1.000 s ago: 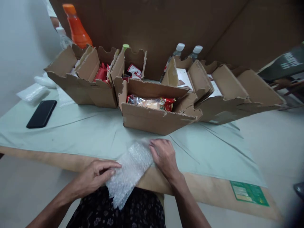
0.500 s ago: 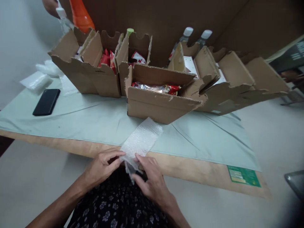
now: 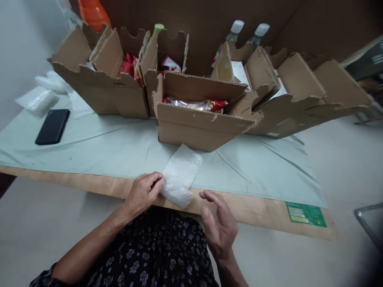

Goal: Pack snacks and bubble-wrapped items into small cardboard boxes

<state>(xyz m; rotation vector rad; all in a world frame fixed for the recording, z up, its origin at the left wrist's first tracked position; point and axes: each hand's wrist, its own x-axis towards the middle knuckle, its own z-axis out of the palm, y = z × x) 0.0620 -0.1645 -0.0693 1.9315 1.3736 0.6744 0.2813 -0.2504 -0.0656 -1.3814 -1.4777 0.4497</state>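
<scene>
A strip of clear bubble wrap (image 3: 181, 169) lies at the table's front edge, its near end folded over. My left hand (image 3: 146, 192) pinches the left side of that wrap between thumb and fingers. To the right, my right hand (image 3: 220, 223) is raised off the wrap, thumb and fingers apart, holding nothing. Just behind the wrap stands an open cardboard box (image 3: 191, 127) with shiny red-and-silver packets (image 3: 196, 105) inside.
More open cardboard boxes (image 3: 104, 91) stand behind, some holding red packets (image 3: 128, 65). Bottles (image 3: 236, 30) rise at the back. A black phone (image 3: 52, 126) and folded bubble wrap (image 3: 37, 99) lie at left. A green label (image 3: 306, 214) is at the right front edge.
My right hand has let go of the bubble wrap and moved right, fingers apart. The near end of the wrap now lies folded on the table edge. My left hand has shifted slightly forward.
</scene>
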